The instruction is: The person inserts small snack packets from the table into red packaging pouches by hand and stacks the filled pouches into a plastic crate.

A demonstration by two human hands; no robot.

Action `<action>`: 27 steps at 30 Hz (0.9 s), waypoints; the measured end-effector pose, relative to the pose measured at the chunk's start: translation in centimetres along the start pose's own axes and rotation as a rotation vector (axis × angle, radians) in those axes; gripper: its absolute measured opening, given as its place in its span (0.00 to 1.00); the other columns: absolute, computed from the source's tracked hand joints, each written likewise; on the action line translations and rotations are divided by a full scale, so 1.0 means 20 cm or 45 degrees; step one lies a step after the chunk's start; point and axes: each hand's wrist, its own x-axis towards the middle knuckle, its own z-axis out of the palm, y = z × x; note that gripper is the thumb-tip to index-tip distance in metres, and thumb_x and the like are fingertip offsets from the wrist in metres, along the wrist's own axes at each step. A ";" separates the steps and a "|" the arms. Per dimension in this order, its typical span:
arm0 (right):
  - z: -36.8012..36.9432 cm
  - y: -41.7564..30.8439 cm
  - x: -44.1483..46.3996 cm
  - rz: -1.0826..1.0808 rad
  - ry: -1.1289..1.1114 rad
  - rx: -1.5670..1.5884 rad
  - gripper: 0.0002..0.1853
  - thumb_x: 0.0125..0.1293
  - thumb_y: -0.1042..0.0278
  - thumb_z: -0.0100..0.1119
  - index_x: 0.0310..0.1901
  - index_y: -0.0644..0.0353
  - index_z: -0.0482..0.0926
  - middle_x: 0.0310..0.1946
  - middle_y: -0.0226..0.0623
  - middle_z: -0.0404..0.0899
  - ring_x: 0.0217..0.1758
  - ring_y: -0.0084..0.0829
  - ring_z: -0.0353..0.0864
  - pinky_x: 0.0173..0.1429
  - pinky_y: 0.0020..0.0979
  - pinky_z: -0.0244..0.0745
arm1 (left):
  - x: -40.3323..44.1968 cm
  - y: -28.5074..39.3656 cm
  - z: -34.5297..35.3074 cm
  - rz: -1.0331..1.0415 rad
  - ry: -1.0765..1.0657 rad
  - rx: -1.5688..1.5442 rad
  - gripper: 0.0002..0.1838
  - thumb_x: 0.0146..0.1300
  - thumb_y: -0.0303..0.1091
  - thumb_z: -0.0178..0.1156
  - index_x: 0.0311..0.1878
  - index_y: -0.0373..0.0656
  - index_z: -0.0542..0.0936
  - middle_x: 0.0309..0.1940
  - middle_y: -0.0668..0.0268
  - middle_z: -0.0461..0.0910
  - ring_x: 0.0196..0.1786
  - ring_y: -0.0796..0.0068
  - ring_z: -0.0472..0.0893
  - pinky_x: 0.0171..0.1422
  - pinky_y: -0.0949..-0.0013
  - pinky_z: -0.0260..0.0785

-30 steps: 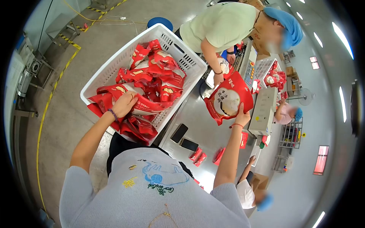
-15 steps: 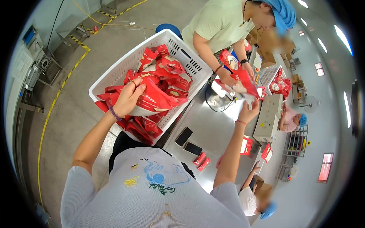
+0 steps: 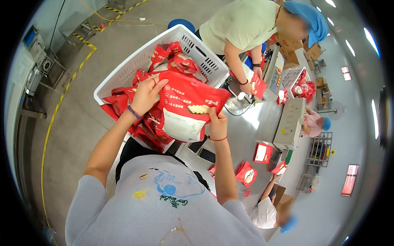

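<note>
bag (image 3: 176,123) is up over the near side of the basket (image 3: 133,61), held between both hands, printed panel and pale window facing the wearer. left grip (image 3: 144,97) pinches its top left edge; right grip (image 3: 218,124) pinches the right side, thumb on the front, fingers mostly hidden behind. two-sided hold probably there to keep the soft film spread and the print readable, since one hand would likely let it fold. piled bags (image 3: 150,138) lie jumbled in the basket, walls likely stopping them sliding out. basket sits close to the body, beside the worktop (image 3: 234,143), probably for short reach. phones (image 3: 206,155) rest near the worktop edge, partly covered in view, likely parked aside. co-worker (image 3: 242,24) leans in across the basket's far end, one hand at a red pack (image 3: 258,87).
</note>
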 end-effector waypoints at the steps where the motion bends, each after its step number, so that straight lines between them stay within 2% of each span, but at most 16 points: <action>1: -0.05 0.00 -0.01 -0.035 -0.009 -0.060 0.14 0.73 0.63 0.56 0.43 0.67 0.84 0.36 0.24 0.82 0.37 0.13 0.74 0.43 0.20 0.71 | 0.02 -0.04 0.00 -0.007 0.001 -0.008 0.14 0.71 0.35 0.56 0.35 0.31 0.77 0.29 0.56 0.78 0.34 0.62 0.80 0.44 0.66 0.71; 3: -0.13 -0.02 -0.01 -0.110 -0.004 -0.264 0.15 0.73 0.63 0.56 0.43 0.67 0.84 0.35 0.23 0.82 0.38 0.13 0.73 0.43 0.20 0.70 | 0.08 -0.14 0.02 -0.343 -0.265 -0.398 0.13 0.72 0.37 0.55 0.39 0.36 0.80 0.33 0.61 0.83 0.31 0.75 0.81 0.39 0.72 0.71; 4: -0.16 -0.04 0.00 -0.107 -0.003 -0.271 0.15 0.73 0.63 0.56 0.43 0.67 0.84 0.35 0.23 0.82 0.38 0.13 0.73 0.43 0.20 0.70 | 0.11 -0.18 0.03 -0.337 -0.333 -0.466 0.14 0.73 0.39 0.54 0.42 0.39 0.82 0.37 0.65 0.84 0.31 0.84 0.80 0.37 0.78 0.71; 5: -0.17 -0.05 0.01 -0.185 0.047 -0.395 0.15 0.73 0.62 0.56 0.43 0.67 0.84 0.35 0.22 0.81 0.38 0.12 0.73 0.43 0.19 0.70 | 0.14 -0.19 0.04 -0.331 -0.333 -0.470 0.14 0.73 0.39 0.54 0.42 0.39 0.82 0.37 0.65 0.84 0.31 0.84 0.80 0.37 0.78 0.71; 7: -0.19 -0.11 0.03 -0.279 0.205 -0.516 0.16 0.73 0.60 0.57 0.44 0.66 0.84 0.34 0.21 0.81 0.37 0.12 0.72 0.41 0.20 0.70 | 0.19 -0.20 0.06 -0.544 -0.552 -0.934 0.15 0.73 0.40 0.54 0.43 0.37 0.81 0.36 0.66 0.84 0.33 0.82 0.82 0.41 0.79 0.73; 8: -0.31 -0.08 0.06 -0.227 0.307 -0.530 0.16 0.73 0.59 0.57 0.44 0.65 0.84 0.34 0.22 0.81 0.37 0.13 0.72 0.41 0.20 0.70 | 0.20 -0.28 0.03 -0.518 -0.656 -0.690 0.15 0.73 0.39 0.53 0.46 0.34 0.80 0.39 0.65 0.84 0.38 0.78 0.84 0.46 0.76 0.76; 9: -0.46 -0.05 0.09 -0.179 0.407 -0.544 0.16 0.72 0.59 0.57 0.44 0.65 0.84 0.35 0.22 0.81 0.37 0.13 0.72 0.40 0.20 0.70 | 0.16 -0.40 0.01 -0.413 -0.698 -0.414 0.12 0.68 0.31 0.57 0.49 0.34 0.79 0.46 0.61 0.83 0.45 0.70 0.84 0.50 0.71 0.76; 11: -0.60 -0.07 0.12 -0.241 0.601 -0.431 0.16 0.73 0.59 0.57 0.43 0.65 0.85 0.34 0.23 0.81 0.36 0.14 0.72 0.39 0.21 0.70 | 0.02 -0.88 -0.06 0.187 -0.959 0.342 0.15 0.59 0.23 0.59 0.51 0.36 0.79 0.47 0.58 0.81 0.50 0.63 0.82 0.54 0.67 0.75; 13: -0.71 -0.09 0.12 -0.278 0.730 -0.436 0.19 0.73 0.57 0.55 0.44 0.67 0.84 0.34 0.26 0.82 0.35 0.15 0.74 0.39 0.21 0.71 | -0.17 -0.81 -0.16 0.020 -1.209 0.573 0.20 0.53 0.19 0.59 0.51 0.40 0.79 0.47 0.56 0.80 0.53 0.60 0.80 0.55 0.63 0.73; 15: -0.81 -0.11 0.14 -0.286 0.780 -0.508 0.20 0.73 0.55 0.55 0.45 0.67 0.84 0.35 0.28 0.83 0.35 0.16 0.75 0.40 0.22 0.71 | -0.29 -0.90 -0.15 -0.059 -1.454 0.500 0.18 0.57 0.23 0.60 0.52 0.42 0.80 0.48 0.53 0.81 0.53 0.57 0.81 0.54 0.61 0.73; 17: -0.85 -0.11 0.17 -0.326 0.818 -0.464 0.20 0.73 0.54 0.55 0.45 0.67 0.84 0.34 0.28 0.83 0.33 0.16 0.74 0.36 0.22 0.70 | -0.39 -0.97 -0.10 -0.046 -1.326 0.493 0.16 0.59 0.25 0.60 0.52 0.43 0.81 0.47 0.53 0.81 0.51 0.55 0.81 0.53 0.60 0.73; 19: -0.90 -0.13 0.19 -0.226 0.908 -0.452 0.19 0.72 0.55 0.56 0.46 0.67 0.82 0.39 0.33 0.83 0.39 0.22 0.81 0.43 0.24 0.77 | -0.43 -1.00 -0.07 -0.017 -1.203 0.483 0.15 0.61 0.28 0.60 0.52 0.44 0.82 0.46 0.52 0.81 0.50 0.54 0.81 0.52 0.59 0.73; 21: -0.99 -0.11 0.22 -0.206 0.892 -0.405 0.19 0.72 0.54 0.56 0.46 0.64 0.82 0.39 0.32 0.83 0.36 0.21 0.81 0.39 0.23 0.76 | -0.40 -0.83 -0.06 -0.120 -0.958 0.400 0.14 0.64 0.31 0.58 0.52 0.43 0.82 0.41 0.52 0.81 0.45 0.52 0.81 0.51 0.59 0.73; 23: -1.04 -0.08 0.24 -0.184 0.952 -0.460 0.18 0.72 0.54 0.56 0.46 0.63 0.82 0.37 0.30 0.83 0.35 0.19 0.80 0.37 0.21 0.75 | -0.37 -0.75 -0.06 -0.031 -0.948 0.352 0.14 0.66 0.29 0.56 0.53 0.42 0.81 0.41 0.51 0.81 0.45 0.53 0.81 0.51 0.60 0.73; 25: -1.03 -0.08 0.25 -0.252 0.951 -0.400 0.17 0.72 0.54 0.57 0.44 0.63 0.82 0.36 0.29 0.83 0.34 0.19 0.80 0.36 0.21 0.74 | -0.31 -0.53 -0.11 -0.269 -0.961 0.282 0.16 0.67 0.28 0.55 0.57 0.41 0.79 0.46 0.52 0.81 0.49 0.58 0.80 0.55 0.65 0.72; 27: -1.01 -0.09 0.26 -0.223 0.918 -0.369 0.18 0.72 0.54 0.57 0.43 0.64 0.83 0.35 0.29 0.83 0.34 0.19 0.79 0.36 0.21 0.74 | -0.29 -0.47 -0.12 -0.198 -0.929 0.295 0.15 0.70 0.29 0.53 0.58 0.40 0.78 0.45 0.53 0.81 0.47 0.63 0.80 0.53 0.67 0.72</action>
